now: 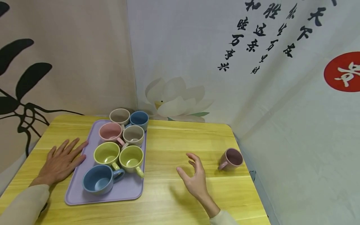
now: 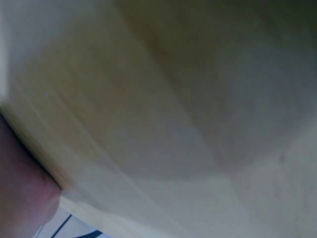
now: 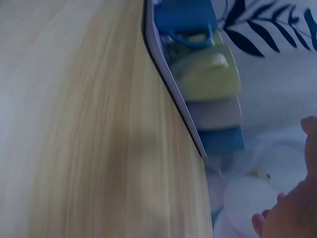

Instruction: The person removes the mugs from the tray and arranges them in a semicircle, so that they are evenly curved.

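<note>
The right hand (image 1: 194, 176) hovers above the wooden table (image 1: 180, 147), fingers loosely curled and spread, gripping nothing. The mauve mug (image 1: 231, 159) stands alone near the table's right edge, at about two o'clock from that hand — near it but clearly apart, its handle pointing back toward the fingers. From the left hand (image 1: 60, 162) the mug is well apart, off at three o'clock, with the whole tray between them.

The left hand lies flat on the table, fingers straight and fanned, fingertips just at the left edge of the lilac tray (image 1: 127, 192). On the tray sit seven mugs: a blue mug (image 1: 99, 180) at the near end, two green mugs (image 1: 108, 153) side by side behind it, a pink mug (image 1: 111, 131) and a beige mug (image 1: 133, 135) further back, then another beige mug (image 1: 119, 116) and a second blue mug (image 1: 139, 119) at the far end — twelve o'clock from the left hand's fingertips.

The right wrist view is blurred, showing the tray's edge and mugs side-on, with fingertips (image 3: 290, 218) at the lower right. The left wrist view shows only blurred table wood.
</note>
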The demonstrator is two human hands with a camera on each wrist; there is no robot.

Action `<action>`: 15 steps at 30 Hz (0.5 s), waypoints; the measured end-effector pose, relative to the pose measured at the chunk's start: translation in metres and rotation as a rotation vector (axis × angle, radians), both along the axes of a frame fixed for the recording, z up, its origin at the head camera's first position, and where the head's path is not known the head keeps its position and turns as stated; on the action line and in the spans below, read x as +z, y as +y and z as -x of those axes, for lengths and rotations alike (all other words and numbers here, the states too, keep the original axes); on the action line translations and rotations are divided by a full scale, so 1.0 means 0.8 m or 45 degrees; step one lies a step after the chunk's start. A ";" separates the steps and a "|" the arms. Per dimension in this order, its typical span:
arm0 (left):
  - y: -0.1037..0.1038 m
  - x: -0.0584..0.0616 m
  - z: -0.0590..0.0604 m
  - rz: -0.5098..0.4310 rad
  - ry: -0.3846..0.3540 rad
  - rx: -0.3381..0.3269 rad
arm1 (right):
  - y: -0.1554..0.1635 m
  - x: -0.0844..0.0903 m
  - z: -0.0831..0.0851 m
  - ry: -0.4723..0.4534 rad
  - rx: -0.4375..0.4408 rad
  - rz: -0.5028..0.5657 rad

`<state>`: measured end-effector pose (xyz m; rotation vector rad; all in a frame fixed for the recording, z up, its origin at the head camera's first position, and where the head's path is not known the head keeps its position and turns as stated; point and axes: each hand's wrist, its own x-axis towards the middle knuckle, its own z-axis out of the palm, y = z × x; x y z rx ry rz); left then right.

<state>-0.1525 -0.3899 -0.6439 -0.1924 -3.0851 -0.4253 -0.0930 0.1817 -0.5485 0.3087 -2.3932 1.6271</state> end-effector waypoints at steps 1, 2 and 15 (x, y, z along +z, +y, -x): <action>0.000 0.000 0.000 -0.001 0.002 0.000 | -0.008 0.000 0.001 -0.004 0.044 -0.017; 0.000 0.000 0.000 -0.001 0.004 -0.002 | -0.015 -0.002 0.002 -0.003 0.086 -0.037; 0.000 -0.002 -0.001 -0.009 0.013 -0.005 | -0.094 -0.021 -0.001 -0.062 0.481 -0.173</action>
